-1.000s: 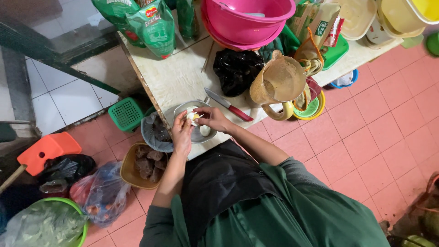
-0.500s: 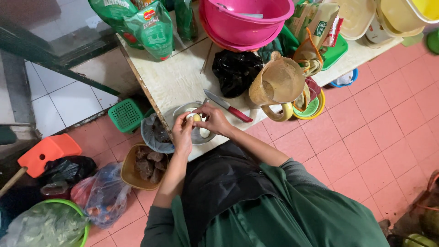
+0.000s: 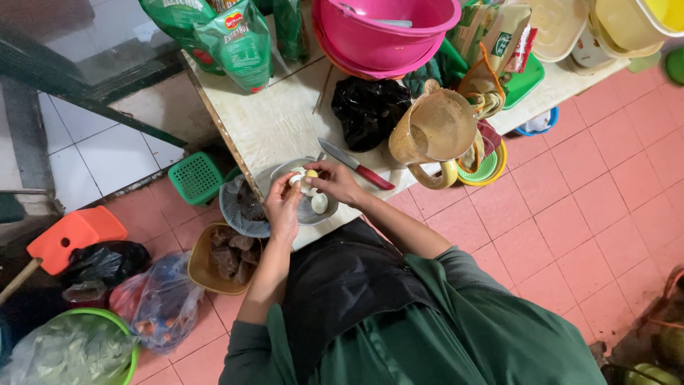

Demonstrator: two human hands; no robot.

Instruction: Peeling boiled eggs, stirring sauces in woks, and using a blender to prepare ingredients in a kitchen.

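Note:
Both my hands meet over a small metal bowl point(image 3: 319, 214) at the near edge of the pale table point(image 3: 285, 117). My left hand point(image 3: 283, 207) and my right hand point(image 3: 335, 180) together hold a small white and yellow piece of food point(image 3: 305, 180), likely a boiled egg. Another white piece point(image 3: 320, 204) lies in the bowl. A knife with a red handle point(image 3: 356, 165) rests on the table just right of my right hand.
On the table stand a black bag point(image 3: 370, 110), a brown plastic jug point(image 3: 434, 132), stacked pink basins point(image 3: 388, 32) and green packets point(image 3: 239, 43). Below the edge sit a bag-lined bin point(image 3: 242, 207), a brown bowl of dark chunks point(image 3: 221, 257), a green basket point(image 3: 196, 178) and an orange stool point(image 3: 71, 235).
My fingers have shifted slightly on the piece of food. Nothing else has moved.

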